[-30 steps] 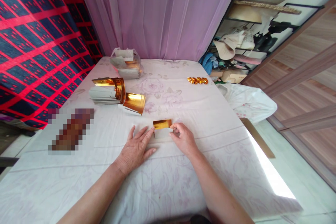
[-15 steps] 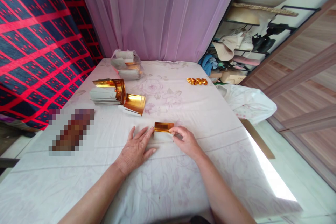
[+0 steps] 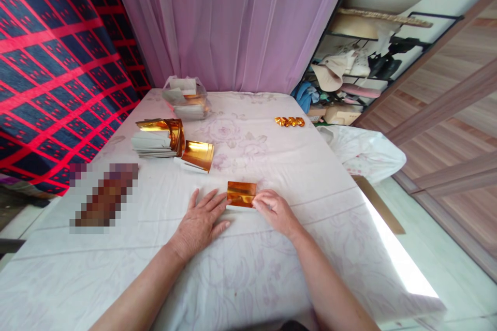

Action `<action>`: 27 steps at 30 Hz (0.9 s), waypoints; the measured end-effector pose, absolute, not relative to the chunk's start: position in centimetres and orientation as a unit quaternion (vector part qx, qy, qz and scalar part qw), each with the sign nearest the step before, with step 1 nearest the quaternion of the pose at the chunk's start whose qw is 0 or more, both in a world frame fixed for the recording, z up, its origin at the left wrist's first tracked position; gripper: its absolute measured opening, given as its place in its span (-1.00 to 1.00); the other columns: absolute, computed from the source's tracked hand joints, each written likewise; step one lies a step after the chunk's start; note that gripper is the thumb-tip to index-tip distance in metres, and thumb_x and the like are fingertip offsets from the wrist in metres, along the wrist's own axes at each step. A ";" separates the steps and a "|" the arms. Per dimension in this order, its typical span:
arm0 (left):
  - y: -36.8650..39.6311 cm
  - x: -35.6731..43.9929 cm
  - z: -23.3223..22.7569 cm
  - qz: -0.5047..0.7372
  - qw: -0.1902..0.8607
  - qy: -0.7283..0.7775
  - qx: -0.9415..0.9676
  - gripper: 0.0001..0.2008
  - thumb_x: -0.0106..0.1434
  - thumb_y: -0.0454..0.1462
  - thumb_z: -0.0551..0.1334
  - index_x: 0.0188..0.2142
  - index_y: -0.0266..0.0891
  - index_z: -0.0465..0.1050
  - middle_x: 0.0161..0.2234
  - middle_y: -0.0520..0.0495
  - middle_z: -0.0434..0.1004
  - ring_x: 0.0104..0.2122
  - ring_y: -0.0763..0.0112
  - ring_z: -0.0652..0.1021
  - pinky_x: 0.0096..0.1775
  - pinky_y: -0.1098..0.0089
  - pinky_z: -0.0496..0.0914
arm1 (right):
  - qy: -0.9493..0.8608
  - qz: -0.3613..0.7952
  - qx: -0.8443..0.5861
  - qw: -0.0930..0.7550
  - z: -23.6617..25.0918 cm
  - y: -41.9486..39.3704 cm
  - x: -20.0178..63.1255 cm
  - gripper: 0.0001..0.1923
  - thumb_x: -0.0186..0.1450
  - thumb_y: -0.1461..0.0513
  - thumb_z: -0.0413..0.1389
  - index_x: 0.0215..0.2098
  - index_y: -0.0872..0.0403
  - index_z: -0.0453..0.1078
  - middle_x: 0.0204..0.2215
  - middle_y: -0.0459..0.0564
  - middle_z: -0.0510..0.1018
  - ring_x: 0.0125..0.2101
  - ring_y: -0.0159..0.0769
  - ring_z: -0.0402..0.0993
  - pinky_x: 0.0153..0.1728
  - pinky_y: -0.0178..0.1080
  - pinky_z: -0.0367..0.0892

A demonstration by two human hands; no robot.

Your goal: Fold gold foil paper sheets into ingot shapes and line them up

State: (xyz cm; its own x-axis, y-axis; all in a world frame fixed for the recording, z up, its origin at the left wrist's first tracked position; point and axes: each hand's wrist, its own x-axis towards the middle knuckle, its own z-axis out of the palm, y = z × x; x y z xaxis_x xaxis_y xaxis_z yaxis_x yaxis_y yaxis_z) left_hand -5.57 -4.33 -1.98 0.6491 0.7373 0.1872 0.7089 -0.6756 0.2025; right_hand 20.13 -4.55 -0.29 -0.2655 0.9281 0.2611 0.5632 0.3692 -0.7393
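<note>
A small sheet of gold foil paper (image 3: 241, 194) lies on the table in front of me, creased across its middle, with a pale strip along its near edge. My left hand (image 3: 204, 220) rests flat with fingers spread, its fingertips touching the sheet's left edge. The fingers of my right hand (image 3: 274, 210) pinch the sheet's lower right corner. Farther off to the left stands a stack of gold and grey paper sheets (image 3: 155, 144). Beside it lies a loose bundle of gold sheets (image 3: 198, 154), slightly curled.
A clear plastic bag (image 3: 186, 97) of more sheets sits at the back left. Several crumpled gold pieces (image 3: 289, 121) lie in a row at the back right. A flowered cloth (image 3: 233, 269) covers the table. A white plastic bag (image 3: 365, 152) and a shelf rack are beyond the right edge.
The near part of the gold sheet has opened out toward me, so more gold surface shows. My right hand has moved slightly with its corner; my left hand has stayed nearly still.
</note>
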 end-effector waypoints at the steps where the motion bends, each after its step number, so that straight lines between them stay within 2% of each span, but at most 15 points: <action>1: -4.3 -5.6 -2.0 0.127 0.054 0.399 0.906 -0.49 0.40 0.04 0.01 0.22 -0.08 0.28 0.24 -0.10 0.34 0.25 0.09 0.29 0.29 -0.12 -0.25 | -0.743 0.250 -0.512 0.351 -0.6 -4.4 20.2 -0.70 0.35 0.19 0.02 -0.50 0.02 0.45 -0.45 -0.04 0.58 -0.33 -0.26 0.50 -0.21 -0.19 0.38; 5: -4.4 -5.5 -2.0 0.127 0.049 0.400 0.906 -0.51 0.39 0.04 0.04 0.21 -0.07 0.31 0.24 -0.10 0.34 0.24 0.08 0.29 0.29 -0.12 -0.25 | -0.710 0.143 -0.589 0.360 -1.9 -3.9 21.0 -0.88 0.25 0.22 0.11 -0.37 0.00 0.50 -0.36 0.01 0.60 -0.24 -0.18 0.48 -0.11 -0.10 0.37; 8: -4.4 -5.5 -2.1 0.127 0.049 0.399 0.907 -0.51 0.38 0.03 0.05 0.21 -0.07 0.31 0.23 -0.11 0.34 0.25 0.08 0.29 0.29 -0.13 -0.26 | -0.711 0.101 -0.595 0.361 -2.6 -3.6 21.4 -0.84 0.21 0.22 0.15 -0.26 -0.01 0.55 -0.22 0.05 0.60 -0.10 -0.10 0.44 0.00 -0.01 0.33; 16: -4.4 -5.5 -2.1 0.128 0.050 0.402 0.905 -0.52 0.39 0.03 0.04 0.21 -0.03 0.30 0.23 -0.09 0.34 0.24 0.09 0.29 0.29 -0.13 -0.24 | -0.727 0.097 -0.592 0.335 -3.4 -3.4 20.8 -0.94 0.14 0.25 0.24 -0.40 -0.05 0.54 -0.10 0.01 0.57 0.09 -0.04 0.32 0.10 0.07 0.24; 21: -4.4 -5.5 -2.1 0.127 0.045 0.401 0.906 -0.53 0.39 0.03 0.03 0.17 -0.08 0.36 0.26 -0.12 0.30 0.24 0.09 0.29 0.29 -0.13 -0.21 | -0.716 0.129 -0.584 0.359 -3.2 -3.4 20.8 -0.95 0.14 0.28 0.21 -0.46 -0.02 0.47 -0.13 0.01 0.59 0.07 -0.08 0.36 0.10 0.07 0.24; 24: -4.4 -5.6 -2.0 0.127 0.046 0.400 0.907 -0.52 0.39 0.04 0.03 0.14 -0.11 0.39 0.27 -0.13 0.28 0.24 0.09 0.29 0.29 -0.12 -0.19 | -0.707 0.160 -0.564 0.396 -2.7 -3.3 20.9 -0.93 0.18 0.26 0.16 -0.46 -0.01 0.44 -0.20 0.02 0.62 -0.02 -0.12 0.45 0.09 0.03 0.27; 27: -4.4 -5.6 -1.9 0.131 0.051 0.399 0.906 -0.53 0.39 0.03 0.03 0.16 -0.07 0.37 0.27 -0.12 0.29 0.24 0.11 0.29 0.29 -0.10 -0.17 | -0.684 0.191 -0.560 0.426 -2.1 -3.4 20.8 -0.92 0.20 0.23 0.13 -0.45 -0.01 0.44 -0.26 0.02 0.63 -0.13 -0.16 0.52 -0.01 -0.07 0.36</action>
